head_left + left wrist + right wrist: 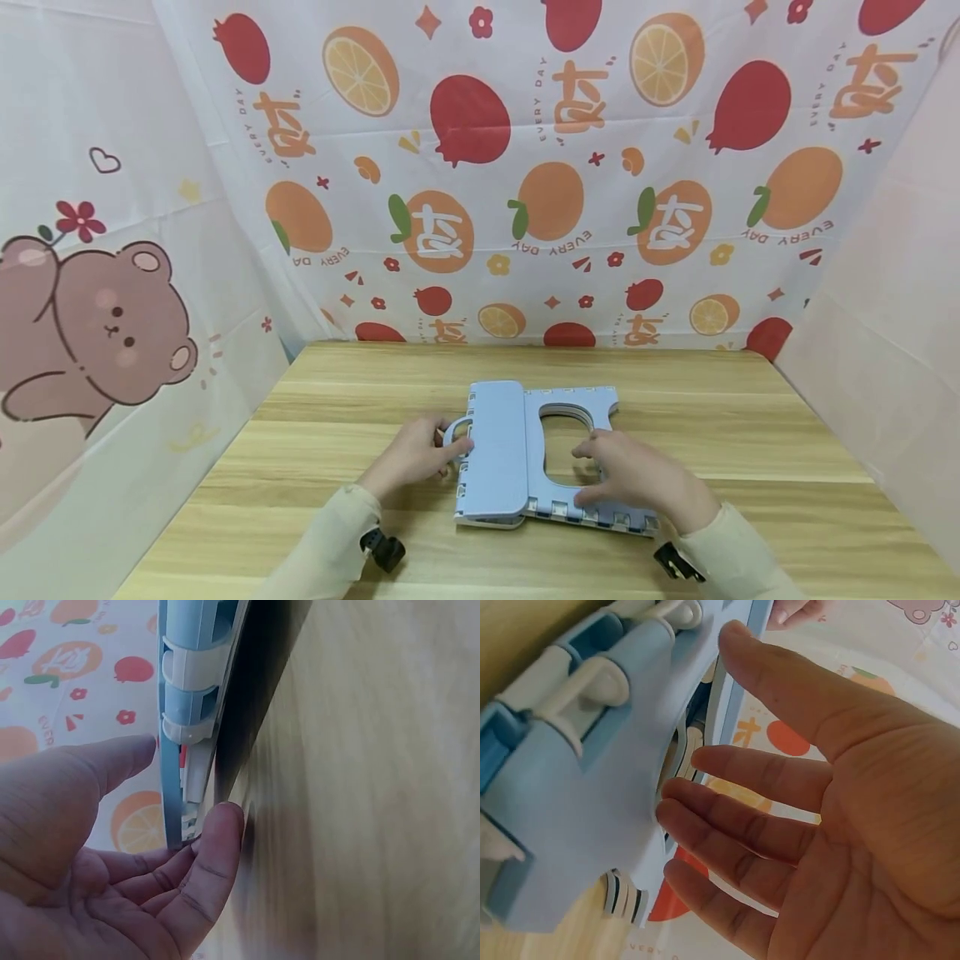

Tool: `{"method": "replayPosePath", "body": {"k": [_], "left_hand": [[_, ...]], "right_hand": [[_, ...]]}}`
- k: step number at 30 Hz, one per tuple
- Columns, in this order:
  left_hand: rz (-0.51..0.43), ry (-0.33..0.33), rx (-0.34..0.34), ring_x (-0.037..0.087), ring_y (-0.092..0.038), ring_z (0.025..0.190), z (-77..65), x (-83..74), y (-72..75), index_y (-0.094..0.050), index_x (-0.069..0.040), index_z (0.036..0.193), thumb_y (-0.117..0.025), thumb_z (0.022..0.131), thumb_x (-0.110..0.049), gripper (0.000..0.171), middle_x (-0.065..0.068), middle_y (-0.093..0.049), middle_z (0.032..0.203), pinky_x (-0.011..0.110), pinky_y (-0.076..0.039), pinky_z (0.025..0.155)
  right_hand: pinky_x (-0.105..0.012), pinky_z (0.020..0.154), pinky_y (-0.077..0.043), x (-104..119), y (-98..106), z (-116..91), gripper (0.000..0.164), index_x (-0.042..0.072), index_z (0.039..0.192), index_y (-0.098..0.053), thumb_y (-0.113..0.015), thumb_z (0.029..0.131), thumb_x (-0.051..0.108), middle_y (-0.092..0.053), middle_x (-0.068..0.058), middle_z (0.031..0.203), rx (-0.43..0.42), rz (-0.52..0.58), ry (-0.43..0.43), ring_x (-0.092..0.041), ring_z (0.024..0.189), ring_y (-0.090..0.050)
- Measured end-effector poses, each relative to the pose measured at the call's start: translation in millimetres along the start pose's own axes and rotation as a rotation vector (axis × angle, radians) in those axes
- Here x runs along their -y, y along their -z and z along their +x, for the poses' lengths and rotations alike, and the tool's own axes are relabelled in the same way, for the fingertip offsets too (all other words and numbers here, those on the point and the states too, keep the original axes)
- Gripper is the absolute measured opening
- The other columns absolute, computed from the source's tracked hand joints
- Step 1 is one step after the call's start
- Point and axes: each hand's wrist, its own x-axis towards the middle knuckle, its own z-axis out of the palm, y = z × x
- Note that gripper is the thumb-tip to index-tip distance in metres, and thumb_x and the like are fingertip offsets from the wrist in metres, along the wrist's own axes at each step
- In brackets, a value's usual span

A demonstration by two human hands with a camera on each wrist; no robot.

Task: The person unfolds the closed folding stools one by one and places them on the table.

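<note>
L hand curled at the carry handle of a part-folded lt-blue plastic folding stool; R hand, fingers apart, by the cutout panel, contact unclear. Stool's lying mid wood-grain desk, w/ fruit-print curtain behind.

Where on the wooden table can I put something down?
The table has bare wood on the left, between the left hand and the bear curtain; along the back, between the blue folding stool and the fruit curtain; and on the right, between the right hand and the pale curtain. The middle is crowded with the stool and hands.
</note>
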Motion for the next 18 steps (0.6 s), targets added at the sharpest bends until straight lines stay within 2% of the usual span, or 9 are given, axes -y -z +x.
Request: {"method": "replayPosePath", "body": {"k": [5, 8, 12, 18], "left_hand": [[-0.064, 0.059, 0.012, 0.017, -0.069, 0.060, -1.5, 1.9, -3.0, -0.065, -0.007, 0.096, -0.075, 0.102, -0.040, 0.035, 0.008, -0.069, 0.074, 0.029, -0.055, 0.055], [-0.075, 0.061, 0.015, 0.016, -0.069, 0.059, -1.6, 2.9, -4.1, -0.061, -0.006, 0.091, -0.075, 0.102, -0.041, 0.039, 0.009, -0.069, 0.073, 0.032, -0.060, 0.057], [-0.095, 0.055, 0.030, 0.015, -0.068, 0.060, 0.2, 4.2, -5.2, -0.059, -0.006, 0.091, -0.074, 0.102, -0.040, 0.039, 0.009, -0.069, 0.073, 0.031, -0.060, 0.058], [-0.136, 0.072, 0.054, 0.014, -0.069, 0.062, 3.8, 6.0, -6.4, -0.059, -0.005, 0.096, -0.073, 0.103, -0.040, 0.038, 0.008, -0.071, 0.076, 0.030, -0.060, 0.060]], "right_hand": [[-0.043, 0.090, -0.061, -2, -4, -1, 0.060, 0.001, 0.127, -0.075, -0.095, 0.081, 0.033, -0.074, -0.011, 0.122, 0.003, -0.007, 0.054, -0.025, 0.103, -0.071], [-0.038, 0.084, -0.061, -3, -6, -1, 0.058, 0.002, 0.123, -0.076, -0.095, 0.081, 0.035, -0.075, -0.008, 0.114, 0.001, -0.009, 0.080, -0.021, 0.096, -0.070], [-0.035, 0.082, -0.060, -3, -9, -1, 0.053, 0.004, 0.118, -0.078, -0.096, 0.079, 0.035, -0.076, -0.002, 0.104, 0.025, 0.013, 0.083, -0.014, 0.093, -0.068], [-0.033, 0.084, -0.060, -2, -14, -1, 0.040, 0.009, 0.110, -0.080, -0.096, 0.081, 0.030, -0.077, 0.003, 0.103, 0.033, 0.030, 0.101, -0.007, 0.092, -0.066]]}}
